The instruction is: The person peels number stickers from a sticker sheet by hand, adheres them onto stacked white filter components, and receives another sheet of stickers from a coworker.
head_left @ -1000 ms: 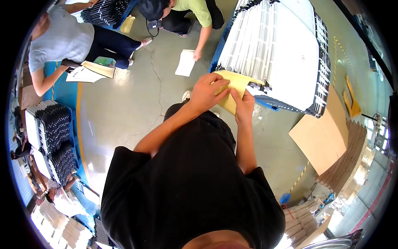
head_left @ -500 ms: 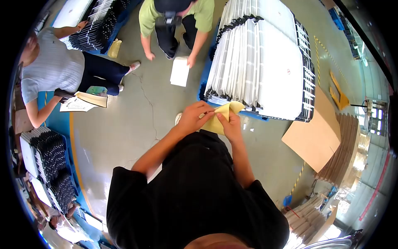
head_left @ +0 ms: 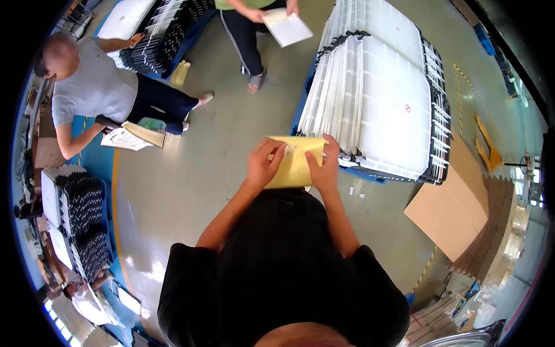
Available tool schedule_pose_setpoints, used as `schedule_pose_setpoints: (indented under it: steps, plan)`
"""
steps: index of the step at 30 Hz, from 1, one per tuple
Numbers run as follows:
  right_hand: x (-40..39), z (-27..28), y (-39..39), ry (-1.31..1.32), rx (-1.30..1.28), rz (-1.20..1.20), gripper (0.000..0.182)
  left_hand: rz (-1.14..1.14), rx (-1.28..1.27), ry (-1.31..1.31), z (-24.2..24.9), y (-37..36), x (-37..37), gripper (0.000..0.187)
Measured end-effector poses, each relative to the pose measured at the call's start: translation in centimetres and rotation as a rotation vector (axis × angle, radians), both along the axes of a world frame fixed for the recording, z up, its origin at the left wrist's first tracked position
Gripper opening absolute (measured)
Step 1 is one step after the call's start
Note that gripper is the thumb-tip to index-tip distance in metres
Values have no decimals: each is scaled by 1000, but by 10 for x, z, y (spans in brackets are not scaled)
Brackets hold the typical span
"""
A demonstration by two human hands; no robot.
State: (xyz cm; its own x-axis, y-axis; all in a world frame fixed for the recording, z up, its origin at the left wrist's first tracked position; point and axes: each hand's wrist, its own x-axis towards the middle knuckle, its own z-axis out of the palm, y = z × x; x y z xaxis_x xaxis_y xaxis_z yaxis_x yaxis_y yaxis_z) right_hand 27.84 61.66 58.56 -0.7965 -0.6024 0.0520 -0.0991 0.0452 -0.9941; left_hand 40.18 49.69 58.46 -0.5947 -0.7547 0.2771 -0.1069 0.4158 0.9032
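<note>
A yellow sheet [head_left: 300, 173] is held in front of my waist by both hands, its broad face toward me. At its left edge, my left hand [head_left: 265, 166] has its fingers bent over the paper, with the fingertips close together near some small pale marks. My right hand [head_left: 325, 168] grips the right side, thumb on the face and the other fingers curled around the edge. Beyond the sheet stands a big stack of white panels [head_left: 393, 104] with black edges.
Flat brown cardboard [head_left: 451, 214] lies at the right, by a yellow pallet jack [head_left: 488, 147]. A co-worker in grey [head_left: 95, 81] holds papers at the left. Another person [head_left: 254, 34] ahead holds a white sheet [head_left: 287, 26]. Further panel stacks [head_left: 78, 214] stand left. Paper scraps [head_left: 352, 190] dot the floor.
The yellow sheet, folded or curled up before, is now spread flatter between my hands. The person ahead has straightened and raised the white sheet. My view has shifted slightly.
</note>
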Motion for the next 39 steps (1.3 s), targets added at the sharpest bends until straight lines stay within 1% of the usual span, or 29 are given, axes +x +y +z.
schedule_pose_setpoints:
  steps: [2,3,4,6,7,8,9,10,11,14,15,16,17,19,20,22,24,26,28,29,30,32,33,34,36,37,39]
  plan:
    - [-9,-6,5,115,70,115,30,35,-162,-24,10,7,0,8]
    - [-15,-8,6,86,102,231,19,60,-322,-25,8,6,-1,11]
    - [-14,-11,4,77,103,236,19,62,-320,-34,7,7,-1,11]
    - [-13,-7,2,-282,8,296,15,11,-500,-5,9,8,-3,14]
    - [-11,2,0,-404,-50,301,16,13,-503,-1,8,8,-2,14]
    - [-11,2,2,-393,-56,305,16,-35,-576,-17,7,8,1,16]
    - [-11,0,4,-355,33,309,17,-78,-658,-28,7,6,3,18]
    - [-14,-2,0,-302,106,311,17,-99,-680,-45,6,5,6,21]
    - [-15,-3,-2,-307,109,303,17,-133,-722,-51,0,4,9,33]
    - [-15,-10,-2,-383,165,323,19,-191,-775,-40,-1,-2,15,35]
    - [-16,-12,-2,-378,146,364,19,-207,-762,-35,3,-3,16,34]
    - [-16,-15,-2,-377,134,405,19,-195,-803,-42,5,-4,16,33]
    - [-16,-19,-3,-392,119,411,18,-191,-784,-40,8,-5,17,27]
    - [-14,-20,-6,-472,67,421,16,-248,-835,-44,16,-12,18,32]
    - [-16,-23,-7,-467,61,423,16,-276,-838,-39,18,-13,19,34]
    - [-15,-16,-7,-629,46,437,16,-294,-861,-33,19,-19,20,35]
    - [-14,-15,-11,-636,59,429,16,-333,-865,-30,16,-24,23,36]
    - [-8,-9,-13,-521,98,425,16,-364,-862,-96,11,-28,28,37]
    - [-3,-14,-19,-464,153,430,17,-313,-806,-38,11,-33,28,29]
    - [5,-22,-20,-365,143,409,17,-289,-739,-25,12,-34,29,23]
    - [7,-30,-26,-253,134,391,18,-347,-737,-26,7,-35,28,23]
    - [12,-11,-30,-28,320,374,17,-206,-404,-78,-3,-33,32,22]
    - [15,-6,-32,-24,321,340,16,-240,-306,-62,-6,-34,30,19]
    - [22,-10,-33,-40,331,316,16,-267,-293,-66,-9,-35,31,19]
    - [26,-18,-34,-55,183,193,16,-297,90,8,-16,-33,26,15]
    - [27,-21,-33,-44,193,186,16,-307,101,3,-17,-32,22,15]
    - [25,-17,-30,-39,191,168,16,-342,291,7,-17,-36,14,9]
